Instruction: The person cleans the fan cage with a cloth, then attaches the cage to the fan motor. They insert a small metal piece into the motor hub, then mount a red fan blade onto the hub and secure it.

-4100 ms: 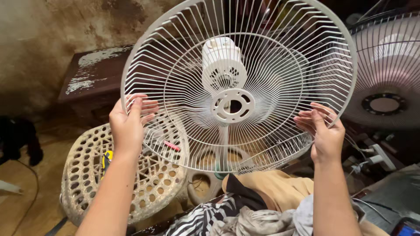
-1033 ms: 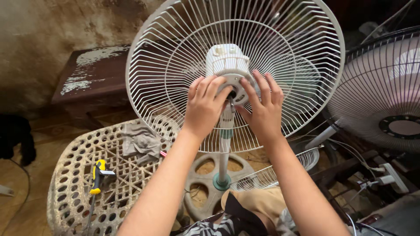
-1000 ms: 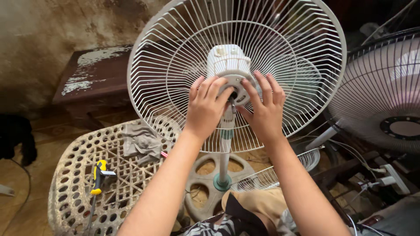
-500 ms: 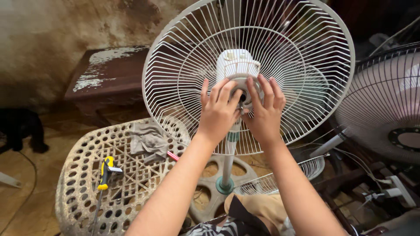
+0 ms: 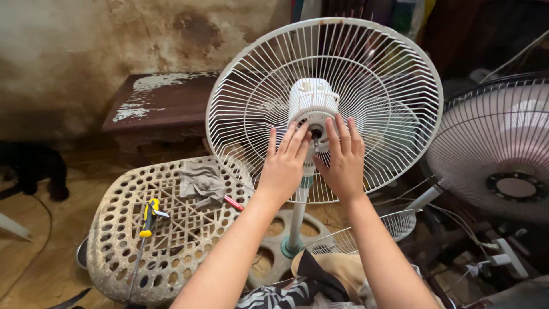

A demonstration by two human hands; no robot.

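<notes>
Against a stained wall, white fan guard's hub (image 5: 313,123) between spread fingertips of left hand (image 5: 284,166) and right hand (image 5: 343,163), ungripped

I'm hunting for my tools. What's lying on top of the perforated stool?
On the stool lie a yellow-handled screwdriver, a grey rag and a small red-handled tool, its far end hidden behind the left forearm.

White wire fan guard (image 5: 394,86) on pedestal fan, centre; perforated plastic stool (image 5: 114,240) lower left, yellow-handled screwdriver (image 5: 148,217) and grey rag (image 5: 201,182) on it; second fan (image 5: 503,149) right; dark wooden table (image 5: 160,109) behind.
</notes>
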